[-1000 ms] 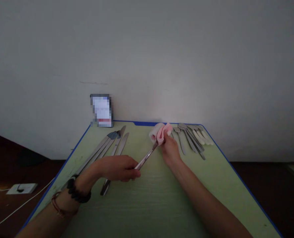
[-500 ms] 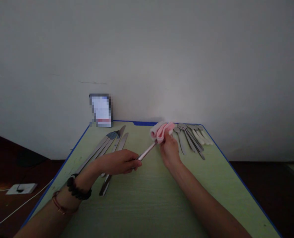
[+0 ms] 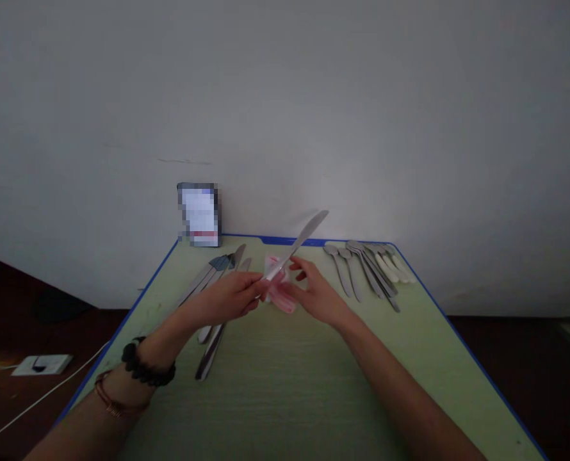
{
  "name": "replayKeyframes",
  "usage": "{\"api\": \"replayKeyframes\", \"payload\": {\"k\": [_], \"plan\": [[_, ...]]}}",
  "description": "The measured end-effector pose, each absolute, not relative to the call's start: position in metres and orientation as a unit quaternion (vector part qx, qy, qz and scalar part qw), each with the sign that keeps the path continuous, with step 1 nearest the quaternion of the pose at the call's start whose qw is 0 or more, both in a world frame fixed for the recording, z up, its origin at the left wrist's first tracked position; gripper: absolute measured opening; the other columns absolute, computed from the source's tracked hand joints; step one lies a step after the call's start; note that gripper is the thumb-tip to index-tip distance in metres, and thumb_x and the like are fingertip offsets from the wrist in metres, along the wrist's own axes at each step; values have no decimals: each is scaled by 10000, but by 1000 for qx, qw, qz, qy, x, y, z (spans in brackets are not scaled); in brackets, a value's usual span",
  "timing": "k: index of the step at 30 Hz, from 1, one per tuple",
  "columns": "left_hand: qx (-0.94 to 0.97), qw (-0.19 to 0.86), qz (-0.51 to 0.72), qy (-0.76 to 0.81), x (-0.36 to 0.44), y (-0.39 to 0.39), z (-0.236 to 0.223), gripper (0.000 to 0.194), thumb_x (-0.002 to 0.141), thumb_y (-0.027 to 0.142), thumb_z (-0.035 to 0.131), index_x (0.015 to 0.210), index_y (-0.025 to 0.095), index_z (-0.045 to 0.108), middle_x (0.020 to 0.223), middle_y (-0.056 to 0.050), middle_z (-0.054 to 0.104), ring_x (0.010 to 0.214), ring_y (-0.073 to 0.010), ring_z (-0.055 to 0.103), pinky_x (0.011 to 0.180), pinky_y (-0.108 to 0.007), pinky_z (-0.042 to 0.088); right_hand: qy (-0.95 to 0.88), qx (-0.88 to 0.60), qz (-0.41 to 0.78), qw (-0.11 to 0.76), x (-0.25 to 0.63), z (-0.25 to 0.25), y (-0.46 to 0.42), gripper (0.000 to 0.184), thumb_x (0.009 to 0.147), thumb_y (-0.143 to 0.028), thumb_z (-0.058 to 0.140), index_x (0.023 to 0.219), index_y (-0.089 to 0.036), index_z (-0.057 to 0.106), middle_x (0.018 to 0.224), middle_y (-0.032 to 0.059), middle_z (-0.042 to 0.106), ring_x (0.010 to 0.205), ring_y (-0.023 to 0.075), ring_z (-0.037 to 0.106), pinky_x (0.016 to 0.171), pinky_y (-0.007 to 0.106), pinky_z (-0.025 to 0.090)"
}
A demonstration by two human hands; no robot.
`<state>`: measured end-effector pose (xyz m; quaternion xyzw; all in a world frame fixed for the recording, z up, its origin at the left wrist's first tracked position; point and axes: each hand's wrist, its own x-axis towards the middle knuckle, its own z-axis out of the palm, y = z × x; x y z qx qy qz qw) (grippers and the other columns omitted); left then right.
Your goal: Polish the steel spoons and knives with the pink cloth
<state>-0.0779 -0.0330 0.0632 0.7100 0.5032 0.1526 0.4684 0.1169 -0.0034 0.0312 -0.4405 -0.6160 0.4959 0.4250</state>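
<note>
My left hand is closed round the handle of a silver table knife. The blade slants up and to the right, its tip in front of the wall. A pink and white cloth is bunched at the lower part of the knife, just beside my left fingers. My right hand has its thumb on the cloth and its fingers curved loosely at the cloth's right edge. How firmly it grips is hard to see. Under and behind my left forearm lie several more knives.
Several spoons lie at the back right, some with white handles beside them. A phone with a blurred screen leans on the wall at the back left. The green table has a blue edge. A white power strip is on the floor.
The cloth and my right hand have moved left and down along the knife, away from its blade end towards my left hand. The blade now shows bare, and a spoon formerly hidden is visible.
</note>
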Motion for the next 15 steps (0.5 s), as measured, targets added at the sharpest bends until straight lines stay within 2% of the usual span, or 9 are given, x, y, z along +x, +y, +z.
{"api": "replayKeyframes", "payload": {"k": [2, 4, 7, 10, 13, 15], "plan": [[715, 467, 145, 500, -70, -35, 57, 379, 904, 483, 294, 733, 190, 463, 561, 47, 414, 493, -95, 395, 468, -203, 316, -573, -437, 534, 443, 117, 35, -3, 283, 656, -331, 695, 906, -206, 656, 793, -8, 628, 662, 120, 504, 606, 251, 379], [735, 449, 139, 488, -62, -37, 54, 378, 911, 471, 294, 755, 184, 485, 603, 31, 464, 539, -108, 437, 516, -214, 343, -527, -430, 581, 448, 115, 33, -1, 239, 735, -410, 618, 830, -191, 629, 615, -41, 559, 536, 96, 446, 516, 236, 321], [772, 405, 120, 475, -55, -42, 55, 386, 924, 463, 278, 799, 181, 510, 684, 4, 540, 617, -135, 494, 597, -240, 365, -493, -449, 594, 450, 117, 24, 6, 274, 768, -458, 567, 699, -193, 551, 461, -73, 457, 430, 86, 365, 458, 239, 247], [791, 353, 70, 495, -60, -42, 59, 431, 933, 481, 245, 818, 185, 536, 752, -33, 590, 687, -171, 546, 656, -272, 377, -539, -492, 542, 417, 131, 17, 16, 289, 791, -437, 536, 619, -206, 504, 425, -63, 460, 413, 99, 376, 459, 250, 246], [779, 264, -6, 569, -77, -39, 61, 446, 909, 527, 293, 819, 179, 556, 778, -82, 614, 742, -229, 586, 678, -314, 392, -632, -541, 436, 343, 151, 15, 27, 274, 762, -313, 586, 528, -212, 484, 412, -50, 458, 430, 110, 380, 491, 261, 247], [756, 203, -39, 622, -90, -35, 61, 395, 895, 501, 348, 883, 169, 561, 868, -123, 631, 802, -264, 603, 686, -335, 408, -682, -567, 358, 291, 162, 15, 32, 281, 728, -219, 610, 486, -214, 468, 427, -37, 464, 453, 114, 381, 517, 269, 243]]}}
